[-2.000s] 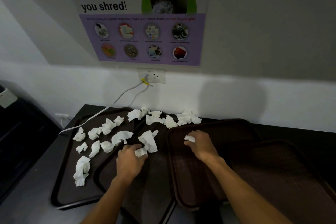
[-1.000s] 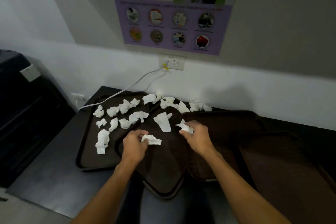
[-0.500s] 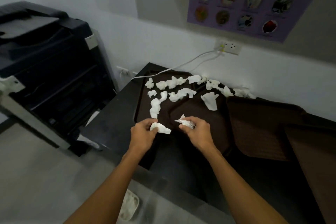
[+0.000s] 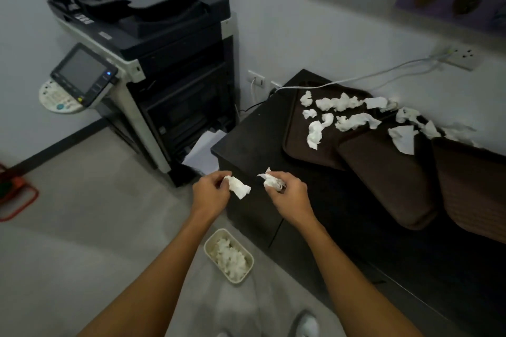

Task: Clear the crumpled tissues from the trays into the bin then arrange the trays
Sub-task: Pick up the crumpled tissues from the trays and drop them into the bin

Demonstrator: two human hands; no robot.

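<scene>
Seen from above, two bare forearms reach forward side by side, wrists raised, over the front corner of a dark cabinet [image 4: 246, 145]. The left hand [image 4: 209, 193] has its back to the camera, and its fingertips and thumb pinch a crumpled white tissue [image 4: 239, 188] that hangs toward the right hand. The right hand [image 4: 290, 197], just beside it but not touching, has its fingers curled round a second tissue [image 4: 272, 182], and a twisted end pokes out above the knuckles. Both grips are closed on paper.

Below the two hands, on the grey floor against the cabinet front, stands a small cream bin [image 4: 208, 249] already holding a heap of white tissues. It sits between the forearms, nearer the left one.

Beyond the right hand and off to its right, three brown trays overlap on the cabinet top: a left tray [image 4: 294, 128], a middle tray [image 4: 383, 172] lying partly over it, and a right tray [image 4: 471, 186] at the picture's edge. Many loose tissues [image 4: 342, 102] are scattered over the far parts of the left and middle trays and along the wall behind them.

A white cable [image 4: 342, 81] runs from a wall socket [image 4: 462, 57] across the back of the left tray. Beyond the left hand and to its left stands a large black office copier [image 4: 153, 44]. A pale shoe [image 4: 308, 325] shows at the bottom edge.
</scene>
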